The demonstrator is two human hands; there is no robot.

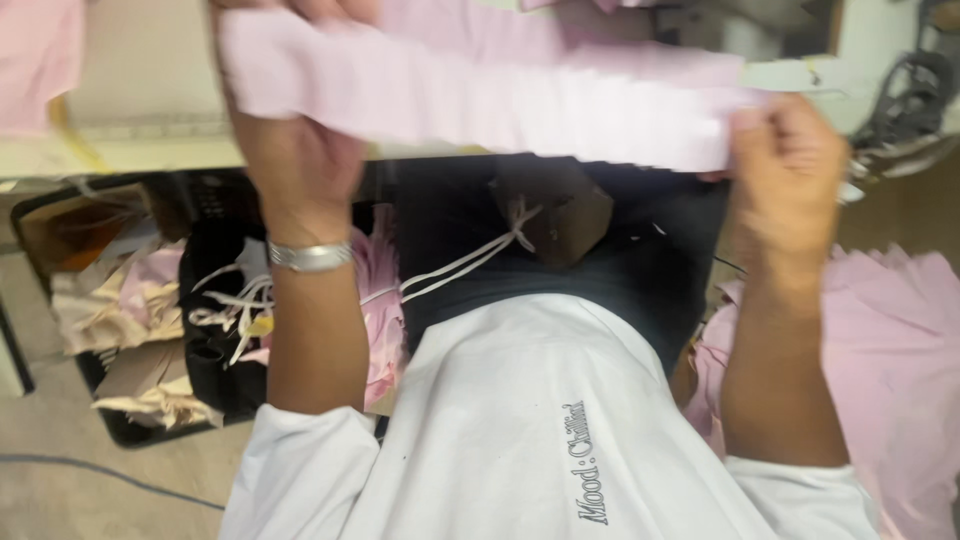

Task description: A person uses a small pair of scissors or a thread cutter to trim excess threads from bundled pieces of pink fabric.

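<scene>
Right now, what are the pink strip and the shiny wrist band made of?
The pink strip looks like soft ribbed knit cloth: matte, with fine crosswise ridges, stretched between the left hand and right hand. The wrist band seems metal, silvery and glinting, though blur leaves that unsure.

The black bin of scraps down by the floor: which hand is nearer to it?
Left. The left hand grips the pink strip directly above the black bin; the right hand holds the strip's other end, far across the lap.
</scene>
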